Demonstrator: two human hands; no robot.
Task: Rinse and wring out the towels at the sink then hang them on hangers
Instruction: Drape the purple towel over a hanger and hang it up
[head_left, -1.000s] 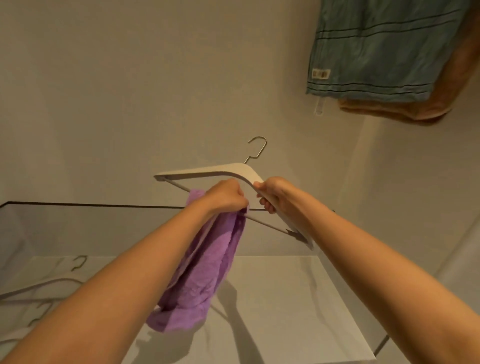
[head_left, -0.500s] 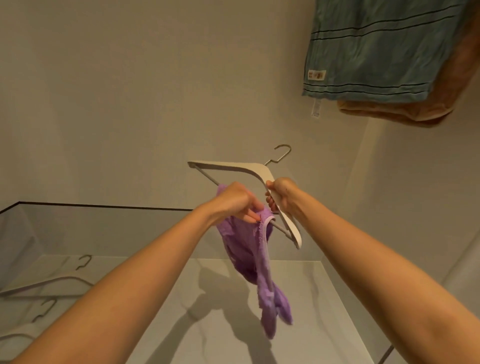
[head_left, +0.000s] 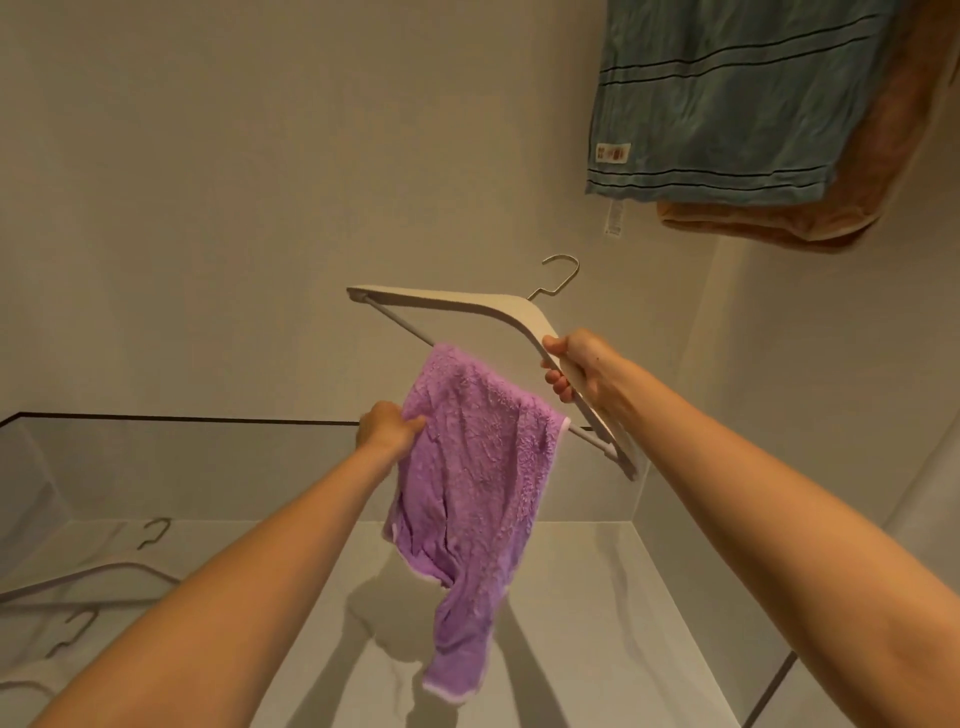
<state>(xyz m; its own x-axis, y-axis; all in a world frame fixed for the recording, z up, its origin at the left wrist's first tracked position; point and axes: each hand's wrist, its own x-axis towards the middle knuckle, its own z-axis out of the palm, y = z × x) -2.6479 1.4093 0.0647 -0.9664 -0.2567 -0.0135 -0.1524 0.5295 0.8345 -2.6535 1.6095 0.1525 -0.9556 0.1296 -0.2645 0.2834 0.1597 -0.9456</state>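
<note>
left forearm (head_left: 249, 587): bare | right forearm (head_left: 779, 514): bare | left grip (head_left: 388, 432), right grip (head_left: 584, 371): bare

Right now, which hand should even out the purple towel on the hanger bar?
Left. The left hand grips the purple towel at its edge, and the towel drapes over the bar of the hanger. The right hand alone holds the hanger up, so freeing it would likely drop everything.

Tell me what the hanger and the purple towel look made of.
The hanger: pale matte body, likely painted wood or plastic; its hook looks like bent metal wire, slightly shiny. The purple towel: fuzzy, nubbly pile suggests terry or microfibre, with a paler hemmed edge.
</note>
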